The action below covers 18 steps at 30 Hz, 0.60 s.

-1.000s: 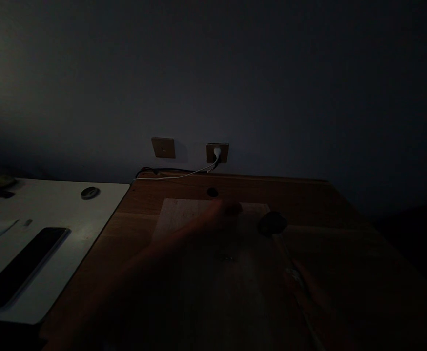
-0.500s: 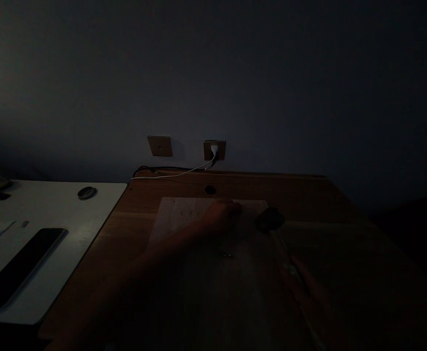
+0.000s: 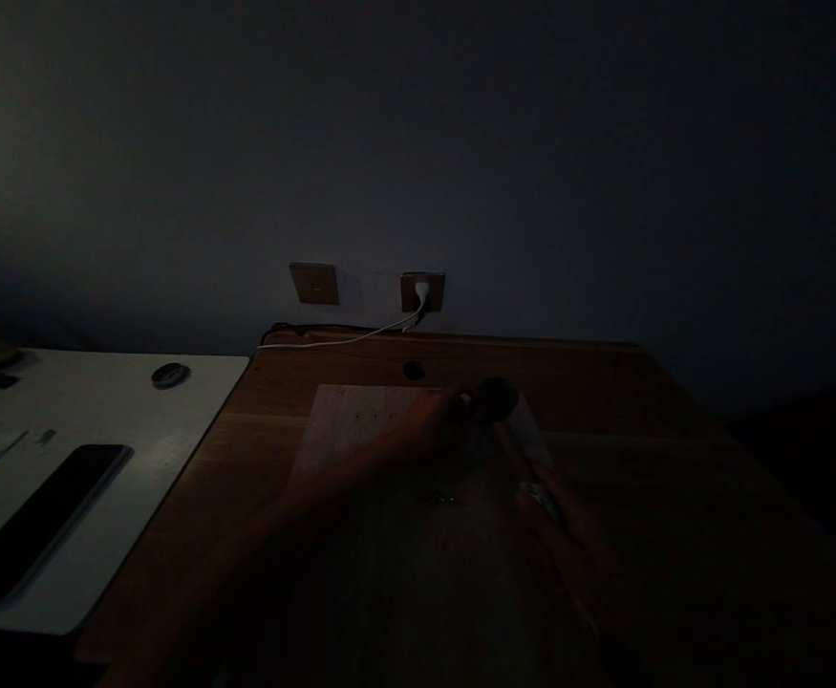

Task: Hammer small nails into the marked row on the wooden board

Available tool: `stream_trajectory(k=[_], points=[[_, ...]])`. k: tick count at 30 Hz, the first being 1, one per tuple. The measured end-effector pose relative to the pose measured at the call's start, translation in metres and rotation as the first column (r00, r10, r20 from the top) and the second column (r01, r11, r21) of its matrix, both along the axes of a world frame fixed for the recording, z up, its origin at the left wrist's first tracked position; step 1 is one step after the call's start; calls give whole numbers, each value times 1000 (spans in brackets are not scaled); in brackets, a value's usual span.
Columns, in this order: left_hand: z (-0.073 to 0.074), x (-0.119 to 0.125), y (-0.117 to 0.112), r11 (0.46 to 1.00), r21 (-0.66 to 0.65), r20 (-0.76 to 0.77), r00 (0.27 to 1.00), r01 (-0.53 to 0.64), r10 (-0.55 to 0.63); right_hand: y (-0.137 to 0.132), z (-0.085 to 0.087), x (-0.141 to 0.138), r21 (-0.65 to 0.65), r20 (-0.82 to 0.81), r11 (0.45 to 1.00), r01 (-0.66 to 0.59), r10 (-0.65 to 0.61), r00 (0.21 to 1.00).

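Note:
The view is very dark. My right hand is closed around the wooden handle of a mallet with a bulky dark head. That head is raised beside the fingertips of my left hand; whether they touch I cannot tell. Pinched together near the far edge of a pale board, the left fingers hide whatever is between them. A row of small dark dots, nails or holes, marks the board left of that hand. Nearer me, a few small shiny metal pieces lie on the board.
The board lies on a wooden table against a wall. A white table adjoins it on the left, carrying a long black object and a round dark item. Cables run from a wall socket along the back edge.
My right hand has brought the mallet leftward, its head going from beyond the board's right edge to beside my left fingers. The left hand has stayed nearly in place.

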<state>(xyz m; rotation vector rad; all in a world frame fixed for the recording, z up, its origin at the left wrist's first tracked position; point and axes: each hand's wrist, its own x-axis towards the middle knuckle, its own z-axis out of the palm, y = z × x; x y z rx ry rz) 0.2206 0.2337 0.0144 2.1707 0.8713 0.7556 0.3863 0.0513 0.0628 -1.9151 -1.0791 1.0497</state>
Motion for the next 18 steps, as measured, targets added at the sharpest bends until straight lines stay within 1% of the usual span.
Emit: stream_trajectory(k=[3, 6, 10, 12, 15, 17, 18], points=[[-2, 0, 1, 999, -35, 3, 1000, -2, 2, 4, 2, -6, -16, 7, 1000, -5, 6, 1000], [-5, -1, 2, 1000, -31, -2, 1000, -1, 1, 5, 3, -8, -14, 35, 1000, -7, 8, 999], [-7, 0, 3, 1000, -16, -1, 1000, -1, 1, 5, 3, -8, -92, 27, 995, -31, 34, 999], [-6, 1, 3, 1000, -23, -5, 1000, 6, -6, 5, 3, -9, -99, 23, 995, -20, 22, 999], [1, -1, 4, 1000, 1, -14, 1000, 3, -3, 2, 4, -11, -67, 39, 998, 11, -8, 999], [12, -10, 2, 999, 32, -58, 998, -16, 18, -4, 3, -11, -71, 47, 997, 36, -32, 998], [19, -16, -1, 999, 44, -104, 994, -11, 16, -8, 2, -9, -82, 48, 995, 50, -46, 998]])
